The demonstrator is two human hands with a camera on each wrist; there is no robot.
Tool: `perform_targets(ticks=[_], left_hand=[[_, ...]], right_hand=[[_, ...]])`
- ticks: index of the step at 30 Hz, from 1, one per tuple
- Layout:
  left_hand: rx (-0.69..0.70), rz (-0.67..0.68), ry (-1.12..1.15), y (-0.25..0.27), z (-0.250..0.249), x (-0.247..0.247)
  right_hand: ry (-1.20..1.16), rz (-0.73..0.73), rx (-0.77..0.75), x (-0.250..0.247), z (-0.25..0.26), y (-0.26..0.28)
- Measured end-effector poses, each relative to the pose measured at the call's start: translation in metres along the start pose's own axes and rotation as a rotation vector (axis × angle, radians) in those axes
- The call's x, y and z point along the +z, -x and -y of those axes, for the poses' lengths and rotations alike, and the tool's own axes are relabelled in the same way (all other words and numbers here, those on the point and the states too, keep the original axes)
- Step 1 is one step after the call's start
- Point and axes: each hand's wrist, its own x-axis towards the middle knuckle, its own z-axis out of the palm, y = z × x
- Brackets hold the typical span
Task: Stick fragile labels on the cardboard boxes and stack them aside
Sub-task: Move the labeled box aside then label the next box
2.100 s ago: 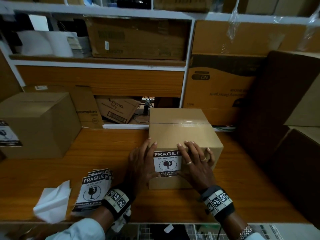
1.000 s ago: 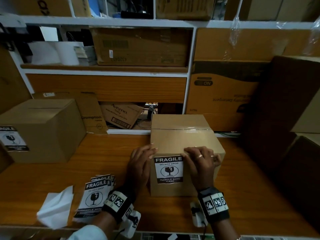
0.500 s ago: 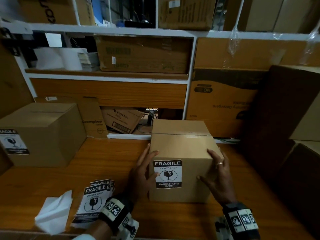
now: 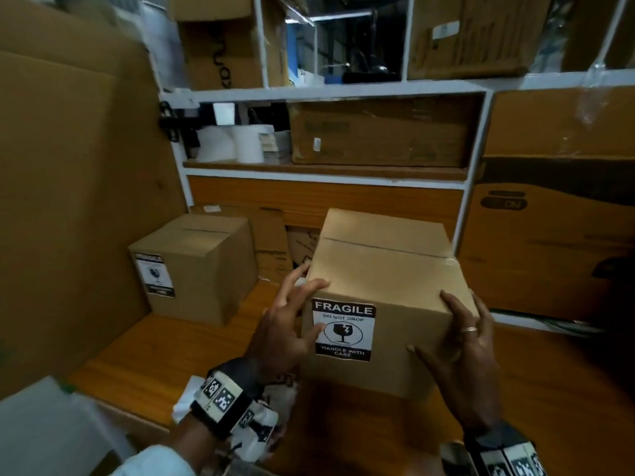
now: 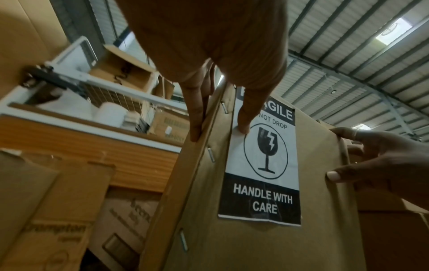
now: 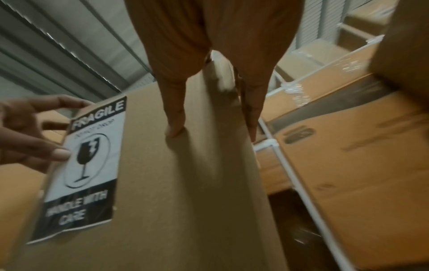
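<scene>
While the cardboard box [image 4: 385,269] sits between both hands above the wooden table [image 4: 165,352], you can see its top seam taped and a black-and-white FRAGILE label [image 4: 343,329] stuck flat on the near face, broken-glass icon and all. The left hand [image 4: 281,331] has a grip on the left edge, thumb on the label, fingers along the side; the right hand [image 4: 464,355] grasps the right corner the same way. A second labelled box [image 4: 196,266] stands further left on the table, near a big cardboard sheet [image 4: 68,187]. White shelving [image 4: 326,94] behind is crammed with cartons. Compared with half a second ago, the box looks raised and tilted, and the view has swung left, so the spare labels are mostly hidden under the left wrist.
</scene>
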Motion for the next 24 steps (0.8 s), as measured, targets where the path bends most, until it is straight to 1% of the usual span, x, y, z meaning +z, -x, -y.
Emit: perform_targets(ticks=[3, 7, 12, 16, 21, 24], left_hand=[[0.022, -0.049, -0.036, -0.008, 0.001, -0.043], [0.028, -0.107, -0.071, -0.018, 0.017, -0.102], [0.042, -0.173, -0.097, -0.029, 0.044, -0.169], [0.057, -0.207, -0.098, -0.039, 0.077, -0.224], [0.109, -0.259, -0.111, -0.055, 0.120, -0.285], [0.077, -0.306, -0.096, -0.063, 0.148, -0.313]], right_hand=[[-0.061, -0.009, -0.068, 0.025, 0.030, -0.014], [-0.115, -0.019, -0.158, 0.060, 0.072, -0.037], [-0.177, -0.032, -0.205, 0.118, 0.122, -0.060], [-0.217, -0.052, -0.267, 0.165, 0.166, -0.084], [-0.243, -0.049, -0.349, 0.224, 0.216, -0.120], [-0.228, -0.041, -0.375, 0.261, 0.243, -0.138]])
